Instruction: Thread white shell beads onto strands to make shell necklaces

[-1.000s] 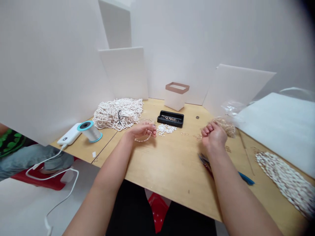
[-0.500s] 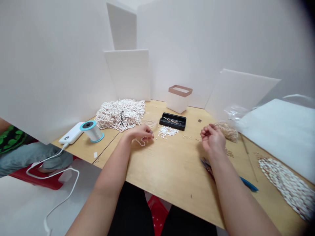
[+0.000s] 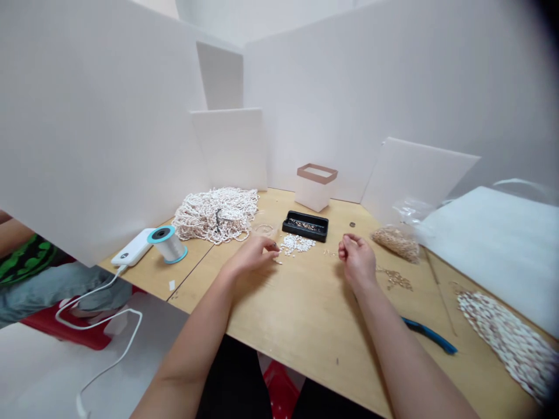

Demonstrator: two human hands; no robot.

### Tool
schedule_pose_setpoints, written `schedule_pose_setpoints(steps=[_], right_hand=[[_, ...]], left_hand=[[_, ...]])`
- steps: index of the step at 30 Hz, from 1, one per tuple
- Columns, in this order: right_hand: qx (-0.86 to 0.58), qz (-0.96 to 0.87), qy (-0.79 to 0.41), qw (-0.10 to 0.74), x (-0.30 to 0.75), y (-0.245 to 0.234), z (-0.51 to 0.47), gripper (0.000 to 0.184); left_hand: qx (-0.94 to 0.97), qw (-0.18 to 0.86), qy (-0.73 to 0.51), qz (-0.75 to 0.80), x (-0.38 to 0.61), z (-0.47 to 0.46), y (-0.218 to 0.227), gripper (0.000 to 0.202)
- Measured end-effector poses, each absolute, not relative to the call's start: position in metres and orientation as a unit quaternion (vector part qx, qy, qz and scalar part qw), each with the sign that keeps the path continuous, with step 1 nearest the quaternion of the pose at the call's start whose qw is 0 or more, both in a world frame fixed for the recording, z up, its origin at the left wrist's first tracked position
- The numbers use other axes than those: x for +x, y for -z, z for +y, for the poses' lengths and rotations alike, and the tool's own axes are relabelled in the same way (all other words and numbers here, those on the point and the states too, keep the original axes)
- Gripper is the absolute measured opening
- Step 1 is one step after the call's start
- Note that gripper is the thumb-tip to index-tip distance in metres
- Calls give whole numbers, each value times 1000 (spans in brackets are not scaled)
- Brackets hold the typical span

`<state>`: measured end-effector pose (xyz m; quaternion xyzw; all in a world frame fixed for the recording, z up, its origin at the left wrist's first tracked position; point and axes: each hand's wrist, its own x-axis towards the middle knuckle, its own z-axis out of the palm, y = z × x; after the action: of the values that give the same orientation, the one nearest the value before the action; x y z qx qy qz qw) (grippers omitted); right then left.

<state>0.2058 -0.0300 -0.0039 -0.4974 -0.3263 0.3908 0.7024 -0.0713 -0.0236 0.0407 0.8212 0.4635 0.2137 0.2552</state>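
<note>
My left hand [image 3: 255, 254] is closed in a pinch just left of a pile of small white beads [image 3: 297, 244]. A short bit of a white bead strand [image 3: 278, 262] shows under its fingertips; the hand hides the rest. My right hand [image 3: 358, 259] is raised slightly over the table with its fingers pressed together. Whatever it pinches is too small to make out. Between and beyond the hands lies a black tray [image 3: 321, 233] with small shiny pieces in it. A few tiny gold pieces [image 3: 329, 252] are scattered beside my right fingers.
Left: heaped white bead strands [image 3: 216, 215], a wire spool [image 3: 170, 247], a white power bank [image 3: 133, 249]. Right: a bag of tan pieces [image 3: 397, 241], gold bits [image 3: 396, 279], blue-handled pliers [image 3: 430, 336] partly under my forearm, shell-like strands [image 3: 502, 337]. A box [image 3: 314, 195] stands behind. Someone sits at left.
My right hand has moved left, closer to my left hand, uncovering the gold bits. The strand that hung below my left hand is now mostly hidden. The view has tilted up slightly.
</note>
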Motion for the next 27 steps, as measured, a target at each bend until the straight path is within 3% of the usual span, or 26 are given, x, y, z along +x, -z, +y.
schedule_pose_setpoints(steps=[4, 11, 20, 27], right_hand=[[-596, -508, -209, 586, 180, 6, -49, 27], [-561, -641, -120, 510, 153, 14, -65, 22], [-541, -650, -166, 507, 149, 19, -63, 30], [-525, -639, -195, 528, 153, 17, -63, 27]], left_hand=[[767, 147, -360, 511, -81, -98, -17, 22], [739, 68, -360, 565, -100, -189, 43, 16], [761, 21, -360, 540, -102, -187, 43, 21], [738, 71, -365, 562, -100, -189, 31, 25]])
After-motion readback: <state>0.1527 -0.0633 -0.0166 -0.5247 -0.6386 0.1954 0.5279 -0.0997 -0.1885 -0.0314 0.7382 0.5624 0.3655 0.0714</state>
